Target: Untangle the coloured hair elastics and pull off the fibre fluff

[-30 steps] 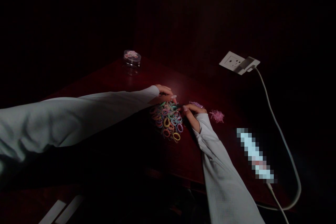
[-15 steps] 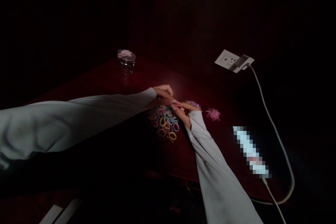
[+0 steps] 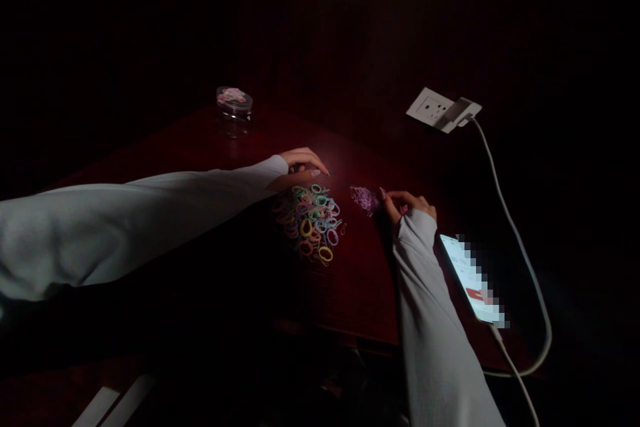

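A heap of small multicoloured hair ties (image 3: pixel 313 220) lies on the dark red table. Just beyond its upper edge is my left hand (image 3: pixel 304 161), open, fingers stretched to the right and thumb a little apart, with nothing visible in it. My right hand (image 3: pixel 409 203) is right of the heap, its thumb and index tips pinched close together by a small purple bunch of thin bands (image 3: pixel 365 199). Whatever that pinch holds is too small to make out. A pink bunch (image 3: pixel 404 209) is mostly hidden under the right hand.
A clear round container (image 3: pixel 234 103) with pinkish pieces on top stands at the back left. On the right lies a lit phone (image 3: pixel 467 280) with its charging cable (image 3: pixel 525 247) running up to a wall socket (image 3: pixel 430 109). Pale strips (image 3: pixel 100 407) show at the lower left.
My hands, together over the hair ties before, have parted. The right one has moved right to the purple and pink bunches; the left has drawn slightly back to the left.
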Available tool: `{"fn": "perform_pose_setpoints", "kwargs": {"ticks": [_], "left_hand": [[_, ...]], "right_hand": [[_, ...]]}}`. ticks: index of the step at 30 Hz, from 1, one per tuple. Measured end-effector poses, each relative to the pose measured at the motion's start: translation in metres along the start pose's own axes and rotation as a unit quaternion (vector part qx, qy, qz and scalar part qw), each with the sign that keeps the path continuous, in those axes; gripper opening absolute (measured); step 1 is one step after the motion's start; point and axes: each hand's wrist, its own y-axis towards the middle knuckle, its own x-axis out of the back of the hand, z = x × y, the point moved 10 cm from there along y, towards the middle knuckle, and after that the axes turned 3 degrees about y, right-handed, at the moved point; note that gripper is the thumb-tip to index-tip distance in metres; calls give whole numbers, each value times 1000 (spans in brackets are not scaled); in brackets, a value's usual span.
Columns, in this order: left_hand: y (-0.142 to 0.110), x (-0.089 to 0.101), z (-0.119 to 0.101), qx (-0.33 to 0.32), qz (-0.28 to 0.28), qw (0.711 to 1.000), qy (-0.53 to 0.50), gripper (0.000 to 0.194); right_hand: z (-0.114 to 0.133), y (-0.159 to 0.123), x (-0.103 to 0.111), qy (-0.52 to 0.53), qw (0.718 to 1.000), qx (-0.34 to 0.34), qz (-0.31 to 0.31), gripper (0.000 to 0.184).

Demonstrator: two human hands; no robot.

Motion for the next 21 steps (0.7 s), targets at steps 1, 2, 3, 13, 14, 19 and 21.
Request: {"fn": "perform_pose_setpoints", "kwargs": {"ticks": [1,2,3,13,14,19,21], "left_hand": [[0,-2,1,-4,4,1000,-5,35],[1,-4,2,-8,8,1000,-9,36],[1,-6,3,-12,12,1000,-12,36],[-2,-21,-1,-69,63,995,43,30],[-3,-20,-2,-71,62,994,60,30],[-6,-22,-2,-73,71,992,74,31],[-7,-25,-2,-69,80,992,75,35]], "right_hand": [[-4,0,-4,-16,1000,-4,15,43],[-7,0,-7,-28,999,-10,25,44],[-8,0,-9,-35,999,-17,29,45],[16,-8,-3,36,997,-63,-20,60],[18,-7,-5,36,998,-58,-14,59],[46,-14,-12,33,999,22,16,50],[67,-22,-15,35,995,88,33,45]]}}
